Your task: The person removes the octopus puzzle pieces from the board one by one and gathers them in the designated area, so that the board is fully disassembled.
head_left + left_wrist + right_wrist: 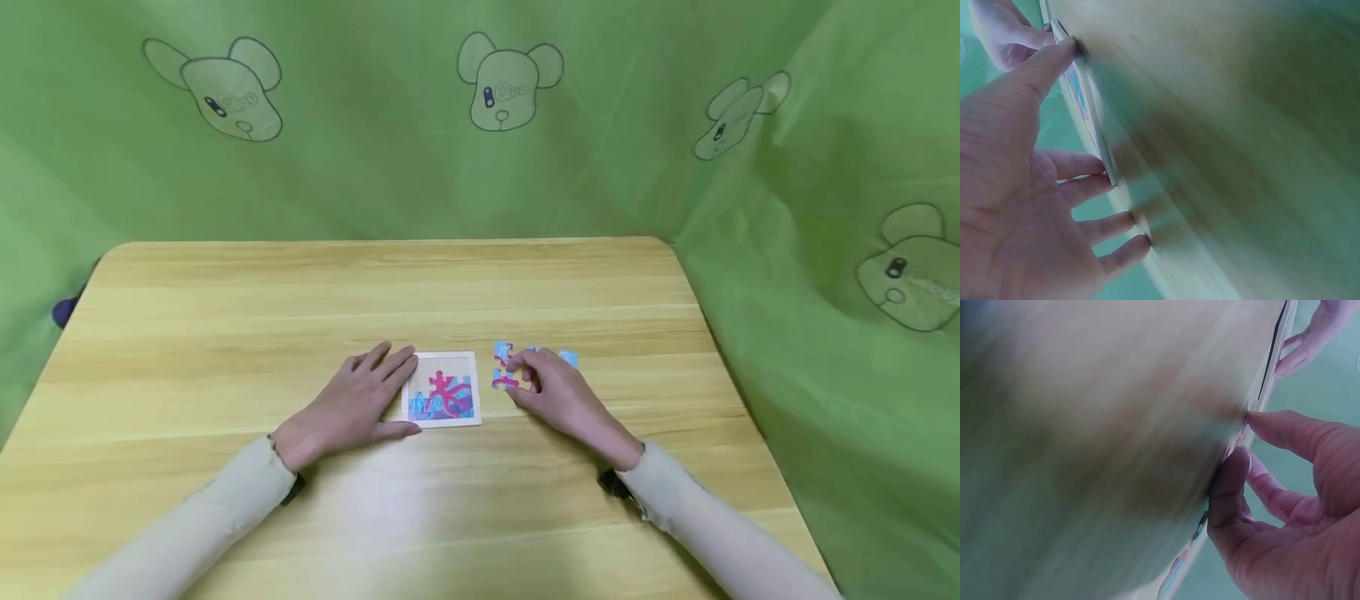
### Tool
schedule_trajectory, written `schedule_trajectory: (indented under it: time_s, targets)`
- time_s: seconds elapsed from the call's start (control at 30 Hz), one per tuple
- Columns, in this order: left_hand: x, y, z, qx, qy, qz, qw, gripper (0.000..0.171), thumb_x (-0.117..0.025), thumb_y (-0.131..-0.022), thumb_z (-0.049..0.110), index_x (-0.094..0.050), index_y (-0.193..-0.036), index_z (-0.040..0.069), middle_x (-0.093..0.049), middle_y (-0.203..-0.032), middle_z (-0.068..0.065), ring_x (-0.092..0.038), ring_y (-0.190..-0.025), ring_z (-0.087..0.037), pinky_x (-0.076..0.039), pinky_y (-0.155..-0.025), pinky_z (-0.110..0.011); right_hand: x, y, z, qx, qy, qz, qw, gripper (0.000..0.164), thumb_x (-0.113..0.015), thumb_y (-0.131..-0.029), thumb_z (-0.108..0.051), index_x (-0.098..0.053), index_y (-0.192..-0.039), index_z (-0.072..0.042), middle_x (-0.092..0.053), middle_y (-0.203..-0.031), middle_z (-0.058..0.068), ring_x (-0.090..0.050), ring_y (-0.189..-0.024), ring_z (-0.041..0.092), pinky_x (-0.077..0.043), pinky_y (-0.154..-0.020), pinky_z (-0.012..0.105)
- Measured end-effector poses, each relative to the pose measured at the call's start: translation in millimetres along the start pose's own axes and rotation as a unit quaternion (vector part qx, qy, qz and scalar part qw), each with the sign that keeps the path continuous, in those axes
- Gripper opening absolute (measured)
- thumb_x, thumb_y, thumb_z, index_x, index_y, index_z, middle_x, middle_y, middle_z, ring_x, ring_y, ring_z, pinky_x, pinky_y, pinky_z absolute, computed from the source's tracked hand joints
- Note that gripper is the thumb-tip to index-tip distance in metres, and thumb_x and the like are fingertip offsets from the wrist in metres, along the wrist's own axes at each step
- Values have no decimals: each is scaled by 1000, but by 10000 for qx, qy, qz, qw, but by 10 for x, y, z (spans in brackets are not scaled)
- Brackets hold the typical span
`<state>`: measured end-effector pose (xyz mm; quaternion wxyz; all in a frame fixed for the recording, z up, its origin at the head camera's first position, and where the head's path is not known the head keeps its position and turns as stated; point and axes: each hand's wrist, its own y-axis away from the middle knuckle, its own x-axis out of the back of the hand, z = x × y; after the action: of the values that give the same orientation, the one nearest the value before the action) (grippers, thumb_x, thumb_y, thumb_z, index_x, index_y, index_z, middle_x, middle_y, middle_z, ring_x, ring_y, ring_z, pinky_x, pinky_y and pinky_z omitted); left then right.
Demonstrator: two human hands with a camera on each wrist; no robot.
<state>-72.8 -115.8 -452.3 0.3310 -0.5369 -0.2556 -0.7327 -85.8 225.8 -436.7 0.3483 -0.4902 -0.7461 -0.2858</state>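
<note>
The controlling relation is lateral: in the head view the puzzle tray [476, 400] lies just below centre, left of the right hand [561, 392], with a narrow strip of surface [480, 508] separating it from the lower loose piece [501, 380]. The right thumb and index finger are set narrow and pinch this piece at its right side; whether it is raised off the surface cannot be determined. The piece is roughly square and presents no distinct long axis. The upper loose piece [502, 350] sits just above it; a blue piece [568, 358] shows farther right, behind the right hand. The left hand [365, 392] is nearer the tray: its fingers are extended and touch the left rim. The assembled octopus section [453, 404] occupies the lower part of the tray; plain backing shows above it. A level, leftward path connects the right fingers to the tray.
</note>
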Motion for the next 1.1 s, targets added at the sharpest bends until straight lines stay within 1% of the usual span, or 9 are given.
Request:
schedule_trajectory:
  time_s: [0.13, 0.27, 0.43, 0.53, 0.63, 0.73, 0.87, 1.0, 1.1]
  targets:
    - [5, 0, -3, -13, 19, -1, 10000, 99, -73, -100, 62, -39, -167, -3, -35, -173, -20, -30, -157, -51, -37, -116, -70, -5, 0, -2, -41, -20, -3, 10000, 27, -83, -98, -14, -73, -122, -7, -59, -96, 6, -51, -83, 20, -45, -72, 36]
    - [15, 3, -2, 13, 76, -57, 10000, 99, -73, -100, 62, -38, -167, -2, -34, -174, -20, -29, -158, -51, -36, -116, -71, -10, 12, -14, -93, -162, 77, 9998, 34, -84, -98, -16, -72, -128, -5, -60, -99, 7, -53, -83, 20, -46, -72, 35]
    - [12, 9, -3, 31, 104, -54, 9999, 99, -73, -100, 62, -38, -167, -2, -34, -174, -19, -29, -158, -51, -36, -117, -71, -50, 12, -93, 56, -820, 120, 9965, 35, -84, -97, -12, -70, -127, -1, -64, -98, 5, -58, -84, 20, -50, -73, 29]
    - [15, 5, -1, 30, 106, -24, 9999, 99, -74, -99, 61, -39, -167, -2, -35, -174, -19, -29, -158, -51, -36, -116, -71, -93, -29, -171, 200, -1287, -87, 9914, 33, -82, -98, -9, -70, -127, 2, -67, -96, 2, -61, -85, 18, -53, -74, 27]
    - [20, -6, -1, 26, 115, 21, 9999, 100, -75, -99, 61, -39, -167, -2, -36, -173, -19, -30, -158, -51, -37, -116, -71, -134, -93, -280, 260, -1579, -351, 9865, 34, -80, -99, -8, -70, -129, 3, -68, -96, 1, -62, -85, 18, -54, -75, 26]
    - [27, -14, -2, 32, 121, 27, 9999, 100, -75, -98, 62, -40, -167, -2, -36, -173, -20, -30, -158, -51, -37, -115, -71, -183, -157, -403, 273, -1613, -613, 9846, 36, -79, -100, -9, -69, -132, 3, -69, -95, 0, -63, -85, 18, -54, -76, 27]
    - [23, -13, 6, 108, 98, 36, 9999, 96, -72, -101, 61, -41, -166, -3, -37, -173, -19, -30, -157, -50, -37, -116, -71, -281, -237, -503, 303, -1380, -882, 9860, 38, -79, -101, -13, -68, -134, 0, -68, -92, -2, -61, -80, 14, -52, -73, 27]
    - [-18, -23, 49, 292, 150, 246, 9992, 89, -70, -104, 55, -44, -163, -5, -41, -169, -22, -35, -154, -53, -39, -113, -71, -380, -293, -529, 338, -1171, -974, 9878, 40, -79, -100, -12, -66, -136, 0, -66, -89, -4, -59, -75, 11, -52, -71, 27]
    - [-49, -42, 97, 480, 166, 444, 9977, 87, -72, -104, 53, -45, -162, -7, -45, -165, -26, -39, -150, -55, -42, -109, -71, -417, -311, -543, 318, -1056, -987, 9890, 42, -81, -99, -11, -65, -137, -2, -65, -87, -3, -59, -74, 12, -52, -70, 28]
